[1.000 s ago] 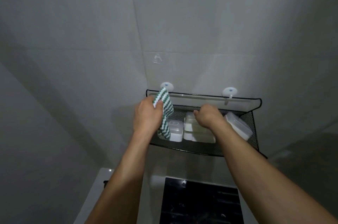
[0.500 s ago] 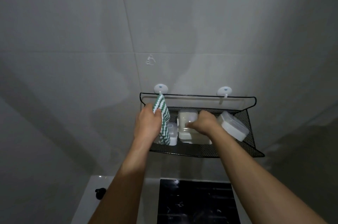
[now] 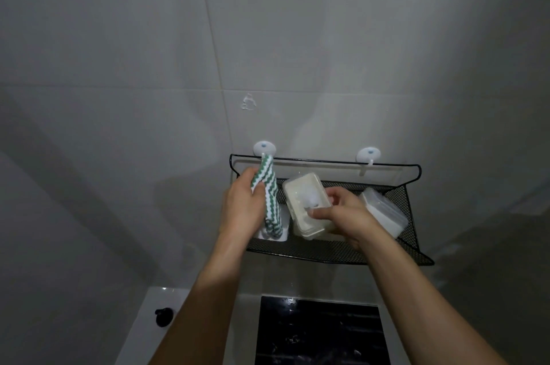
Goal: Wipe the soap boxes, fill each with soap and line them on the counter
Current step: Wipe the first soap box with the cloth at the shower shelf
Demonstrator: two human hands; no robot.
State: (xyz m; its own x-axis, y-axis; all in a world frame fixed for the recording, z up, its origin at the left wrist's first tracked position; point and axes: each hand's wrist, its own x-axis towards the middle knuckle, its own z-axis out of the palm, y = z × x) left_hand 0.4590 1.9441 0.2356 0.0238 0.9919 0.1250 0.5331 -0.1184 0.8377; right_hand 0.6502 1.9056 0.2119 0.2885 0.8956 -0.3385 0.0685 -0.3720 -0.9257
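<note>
Green-striped cloth point(image 3: 269, 201) bunched in left hand point(image 3: 242, 210); right hand point(image 3: 346, 215) fingers point(image 3: 321, 212) curl round soap box point(image 3: 306, 207) (lid shut).

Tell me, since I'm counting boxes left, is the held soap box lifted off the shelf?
Lifted: the right hand grips the soap box tilted above the mesh shelf.

Small white box point(image 3: 272, 235) on the wire shelf point(image 3: 342, 254) — mostly hidden behind striped cloth point(image 3: 269, 201) and left hand point(image 3: 241, 207). Right-hand point(image 3: 345, 215) fingertips concealed under the lifted soap box point(image 3: 306, 204). Black hob point(image 3: 321, 332) and both forearms — cut off at bottom edge.
</note>
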